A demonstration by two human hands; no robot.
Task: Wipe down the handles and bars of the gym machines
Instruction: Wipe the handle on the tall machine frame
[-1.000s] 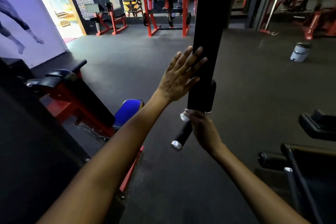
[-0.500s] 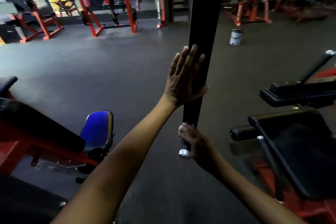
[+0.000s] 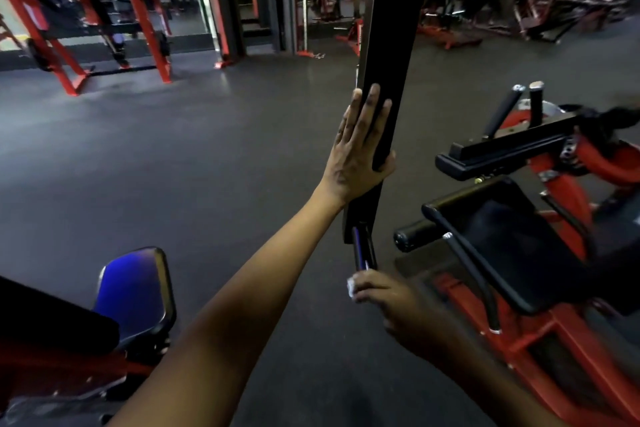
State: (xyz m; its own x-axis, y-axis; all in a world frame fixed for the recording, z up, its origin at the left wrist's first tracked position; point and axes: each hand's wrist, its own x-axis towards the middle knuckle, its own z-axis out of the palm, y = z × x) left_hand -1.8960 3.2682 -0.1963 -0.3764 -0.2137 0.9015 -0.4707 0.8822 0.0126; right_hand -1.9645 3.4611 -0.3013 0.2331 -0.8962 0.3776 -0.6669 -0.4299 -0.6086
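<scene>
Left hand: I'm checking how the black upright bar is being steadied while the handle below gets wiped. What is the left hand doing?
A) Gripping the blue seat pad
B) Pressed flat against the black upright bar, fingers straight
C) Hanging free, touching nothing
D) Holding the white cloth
B: the left hand lies flat on the black upright bar with fingers extended, while the right hand holds the white cloth at the handle below.

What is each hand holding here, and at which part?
Right hand holds a white cloth at the handle's lower end. Left hand lies flat on the black bar, gripping nothing.
</scene>
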